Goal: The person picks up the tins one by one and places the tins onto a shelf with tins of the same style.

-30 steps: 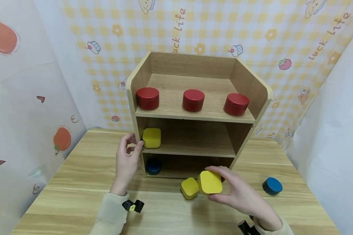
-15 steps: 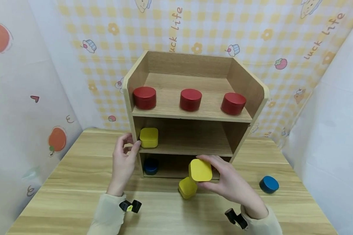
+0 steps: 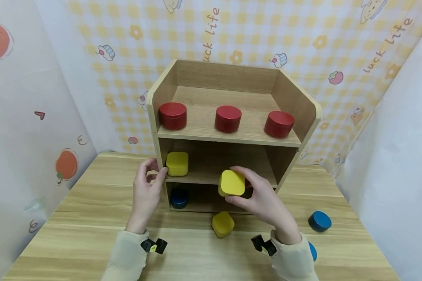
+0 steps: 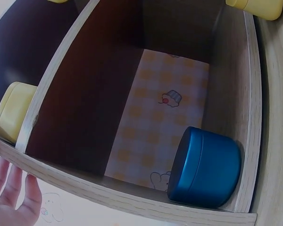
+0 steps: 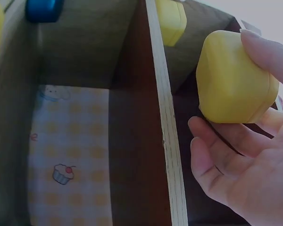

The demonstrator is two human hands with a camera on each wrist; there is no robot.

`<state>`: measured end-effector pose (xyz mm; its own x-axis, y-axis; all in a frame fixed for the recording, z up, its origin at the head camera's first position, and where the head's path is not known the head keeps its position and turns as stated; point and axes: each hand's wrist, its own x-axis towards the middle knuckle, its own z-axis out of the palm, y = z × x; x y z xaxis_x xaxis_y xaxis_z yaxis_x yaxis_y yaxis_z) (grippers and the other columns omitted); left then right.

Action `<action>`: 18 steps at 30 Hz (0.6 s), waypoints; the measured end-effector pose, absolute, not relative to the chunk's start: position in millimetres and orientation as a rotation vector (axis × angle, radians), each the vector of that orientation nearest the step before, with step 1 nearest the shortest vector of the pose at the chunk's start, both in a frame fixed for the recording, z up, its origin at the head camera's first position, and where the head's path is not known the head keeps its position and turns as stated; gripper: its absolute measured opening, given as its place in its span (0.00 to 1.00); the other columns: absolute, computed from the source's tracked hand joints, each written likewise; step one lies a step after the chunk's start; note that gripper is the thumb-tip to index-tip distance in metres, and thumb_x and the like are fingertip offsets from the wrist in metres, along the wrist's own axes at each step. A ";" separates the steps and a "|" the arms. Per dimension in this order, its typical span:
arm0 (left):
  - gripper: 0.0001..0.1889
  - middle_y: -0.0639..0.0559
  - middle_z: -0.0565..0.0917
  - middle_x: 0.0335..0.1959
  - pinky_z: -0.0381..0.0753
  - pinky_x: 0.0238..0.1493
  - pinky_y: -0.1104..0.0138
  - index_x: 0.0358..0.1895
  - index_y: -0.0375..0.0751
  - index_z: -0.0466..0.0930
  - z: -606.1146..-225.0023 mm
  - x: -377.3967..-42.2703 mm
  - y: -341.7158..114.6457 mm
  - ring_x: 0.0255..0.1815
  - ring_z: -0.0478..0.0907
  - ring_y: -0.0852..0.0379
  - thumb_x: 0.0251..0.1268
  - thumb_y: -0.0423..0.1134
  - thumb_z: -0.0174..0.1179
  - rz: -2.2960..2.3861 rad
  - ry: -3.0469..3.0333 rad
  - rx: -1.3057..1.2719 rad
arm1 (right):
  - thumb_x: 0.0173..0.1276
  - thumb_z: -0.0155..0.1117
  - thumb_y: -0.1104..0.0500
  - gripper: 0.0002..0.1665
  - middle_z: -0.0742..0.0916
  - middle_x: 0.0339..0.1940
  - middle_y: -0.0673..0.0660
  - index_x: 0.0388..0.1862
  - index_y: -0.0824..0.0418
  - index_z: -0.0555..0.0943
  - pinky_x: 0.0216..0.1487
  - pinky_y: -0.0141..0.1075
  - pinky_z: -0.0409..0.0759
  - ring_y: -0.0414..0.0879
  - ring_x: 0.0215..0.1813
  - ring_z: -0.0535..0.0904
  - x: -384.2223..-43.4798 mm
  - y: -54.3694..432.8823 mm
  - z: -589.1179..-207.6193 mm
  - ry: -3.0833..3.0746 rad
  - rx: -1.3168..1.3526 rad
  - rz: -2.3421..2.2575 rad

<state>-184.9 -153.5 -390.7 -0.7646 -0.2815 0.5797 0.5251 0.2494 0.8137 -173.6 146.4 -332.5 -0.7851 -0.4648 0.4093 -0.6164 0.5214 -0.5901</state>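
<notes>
My right hand grips a square yellow tin between thumb and fingers, in front of the middle level of a wooden shelf unit. In the right wrist view that held tin is beside the shelf board's edge. My left hand holds the unit's left side panel, its thumb at the front edge and its fingers on the outer side. Just inside that panel, a second yellow tin stands on the middle level. Another yellow tin rests on the table before the unit.
Three round red tins stand in a row on the top level. A round blue tin sits at the bottom level's left end. On the table's right lie a blue tin and another blue tin, partly hidden by the right sleeve.
My right hand has carried its yellow tin up and left, from above the table to the middle level's front. The left hand stays on the side panel. A second blue tin shows beside the right sleeve.
</notes>
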 end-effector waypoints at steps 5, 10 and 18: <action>0.16 0.51 0.74 0.43 0.71 0.44 0.70 0.56 0.29 0.71 -390.7 -185.2 -154.4 0.47 0.71 0.57 0.69 0.30 0.59 -1.585 -1.868 -0.220 | 0.55 0.79 0.52 0.41 0.80 0.54 0.48 0.65 0.55 0.72 0.48 0.40 0.79 0.42 0.49 0.76 -179.8 139.9 -330.5 -2.572 0.855 1.090; 0.16 0.51 0.74 0.44 0.71 0.44 0.69 0.56 0.29 0.70 -390.0 -185.5 -155.3 0.47 0.70 0.57 0.69 0.31 0.59 -1.579 -1.870 -0.218 | 0.55 0.79 0.52 0.40 0.81 0.55 0.52 0.65 0.57 0.72 0.50 0.43 0.77 0.45 0.50 0.77 -187.0 133.3 -329.0 -2.564 0.812 1.070; 0.17 0.50 0.75 0.44 0.72 0.44 0.68 0.56 0.28 0.70 -392.2 -185.7 -153.0 0.47 0.71 0.57 0.68 0.30 0.60 -1.584 -1.858 -0.230 | 0.56 0.78 0.51 0.40 0.82 0.56 0.53 0.65 0.58 0.73 0.56 0.47 0.74 0.48 0.52 0.77 -197.9 127.2 -331.9 -2.601 0.717 1.110</action>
